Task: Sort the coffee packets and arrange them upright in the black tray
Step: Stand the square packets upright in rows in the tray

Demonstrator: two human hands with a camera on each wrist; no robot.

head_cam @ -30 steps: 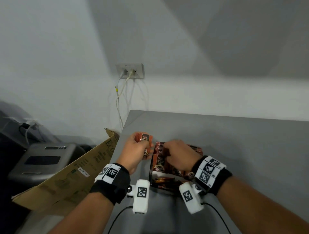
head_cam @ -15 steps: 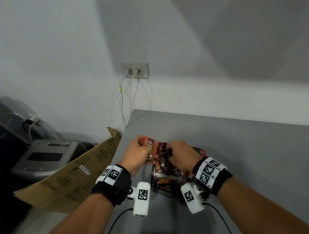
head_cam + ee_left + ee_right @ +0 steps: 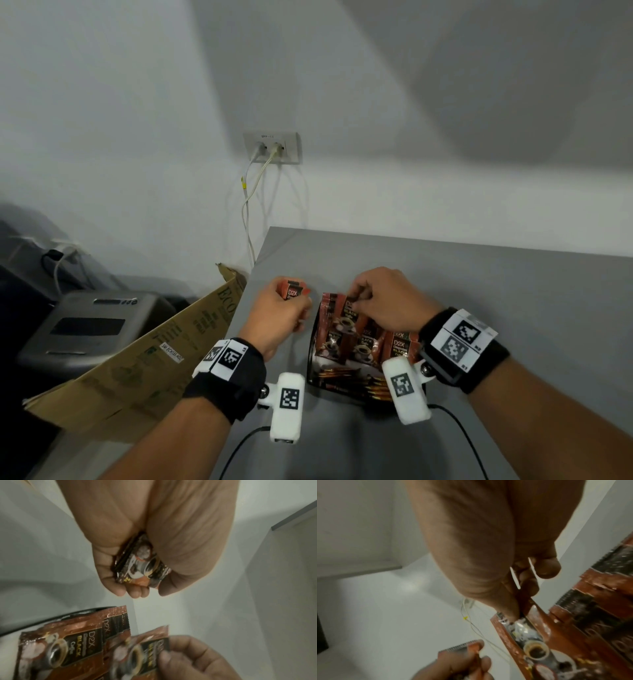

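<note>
A black tray (image 3: pixel 312 363) near the grey table's front edge holds several red-brown D2X coffee packets (image 3: pixel 346 334) standing upright, with thin gold stick packets (image 3: pixel 346 375) lying in its near part. My left hand (image 3: pixel 282 313) grips a small stack of the same packets (image 3: pixel 294 291) just left of the tray; the left wrist view shows those held packets (image 3: pixel 140 563) clasped in my curled fingers. My right hand (image 3: pixel 380 301) hovers over the tray's far side and pinches the top edge of one standing packet (image 3: pixel 351 305), whose face appears as the pinched packet (image 3: pixel 530 639) in the right wrist view.
The grey table (image 3: pixel 479 291) stretches back and right. A cardboard box flap (image 3: pixel 154 353) leans off the table's left edge, beside a grey machine (image 3: pixel 89 329). A wall socket (image 3: pixel 272 148) with white cables hangs above the table's far-left corner.
My left hand has pulled its stack of packets a little left, away from the tray. My right hand has stayed over the tray, working at the upright packets.
</note>
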